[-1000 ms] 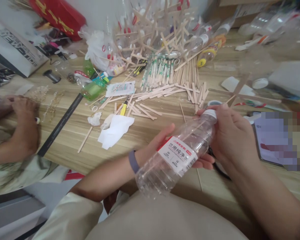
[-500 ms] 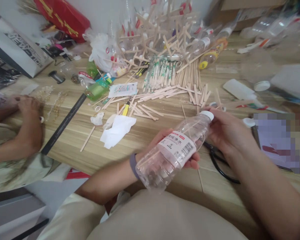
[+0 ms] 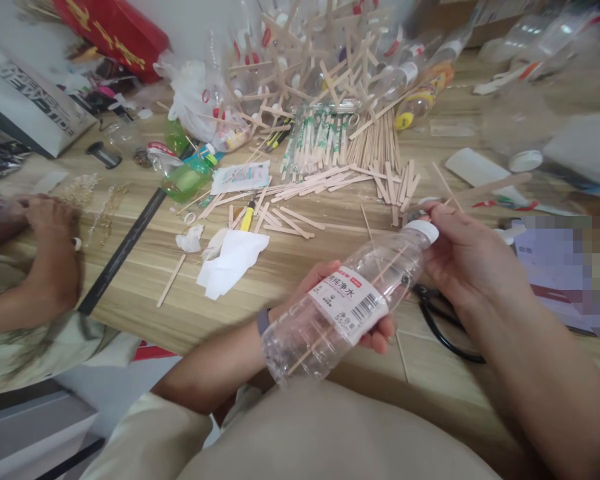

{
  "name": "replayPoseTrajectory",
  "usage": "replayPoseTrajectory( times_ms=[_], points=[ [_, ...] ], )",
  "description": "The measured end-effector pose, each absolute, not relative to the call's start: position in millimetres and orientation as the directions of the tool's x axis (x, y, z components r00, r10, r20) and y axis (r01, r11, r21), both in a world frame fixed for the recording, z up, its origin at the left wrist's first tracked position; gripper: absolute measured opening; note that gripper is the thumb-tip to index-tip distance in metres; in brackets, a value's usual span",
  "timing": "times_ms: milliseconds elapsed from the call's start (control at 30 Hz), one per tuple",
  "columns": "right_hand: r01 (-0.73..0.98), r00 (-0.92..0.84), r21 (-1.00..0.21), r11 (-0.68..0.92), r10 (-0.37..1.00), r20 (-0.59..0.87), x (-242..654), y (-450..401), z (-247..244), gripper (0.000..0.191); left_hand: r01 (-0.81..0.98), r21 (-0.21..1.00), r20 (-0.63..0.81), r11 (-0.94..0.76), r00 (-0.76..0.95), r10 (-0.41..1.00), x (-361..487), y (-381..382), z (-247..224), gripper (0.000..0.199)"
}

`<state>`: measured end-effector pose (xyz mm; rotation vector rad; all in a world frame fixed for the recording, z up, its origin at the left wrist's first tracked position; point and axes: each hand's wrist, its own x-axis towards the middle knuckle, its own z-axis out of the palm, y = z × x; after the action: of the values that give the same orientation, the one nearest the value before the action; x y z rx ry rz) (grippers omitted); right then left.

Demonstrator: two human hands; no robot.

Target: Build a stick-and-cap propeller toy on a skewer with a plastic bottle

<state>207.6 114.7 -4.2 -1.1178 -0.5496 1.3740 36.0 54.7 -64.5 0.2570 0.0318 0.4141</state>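
Note:
A clear plastic bottle point(image 3: 350, 303) with a white label and white cap point(image 3: 424, 231) lies tilted, cap end up and to the right. My left hand point(image 3: 325, 293) is wrapped round its body from behind, its fingertips showing at the lower right edge. A thin stick runs lengthwise inside or behind the bottle. Beside the cap, my right hand point(image 3: 460, 247) pinches a wooden stick piece point(image 3: 495, 190) that points up and right; its blurred fingers hide part of it.
Wooden sticks point(image 3: 325, 183) and a stick-and-bottle structure point(image 3: 305, 60) stand ahead. White tissue point(image 3: 235, 260), a green bottle point(image 3: 187, 179) and a black strip point(image 3: 125, 250) lie left. Black-handled scissors point(image 3: 445, 327) are below my right hand. A person's hands point(image 3: 45, 217) rest far left.
The bottle has turned slightly and its cap has shifted right. My right hand has moved up and right, and the stick in its fingers now shows clearly.

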Motion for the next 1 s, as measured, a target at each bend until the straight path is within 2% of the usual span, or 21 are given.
replayPoseTrajectory(
  times_ms=[200,533,767,1000],
  points=[
    [-0.506,0.209,-0.848,-0.156,0.932,-0.296,206,112,-1,0.017,-0.363,0.3,-0.084,0.882,0.911,0.404,36,53,-60,0.088],
    [-0.513,0.242,-0.839,-0.179,0.908,-0.341,204,110,7,0.021,-0.337,0.267,-0.088,0.903,0.924,0.371,34,49,-58,0.08],
    [-0.456,0.216,-0.876,-0.156,0.936,-0.279,206,109,6,0.017,-0.337,0.199,0.027,0.92,0.941,0.338,36,51,-55,0.076],
    [-0.445,0.224,-0.883,-0.148,0.936,-0.27,205,108,5,0.016,-0.318,0.252,-0.054,0.914,0.938,0.341,37,51,-58,0.096]
  ],
)
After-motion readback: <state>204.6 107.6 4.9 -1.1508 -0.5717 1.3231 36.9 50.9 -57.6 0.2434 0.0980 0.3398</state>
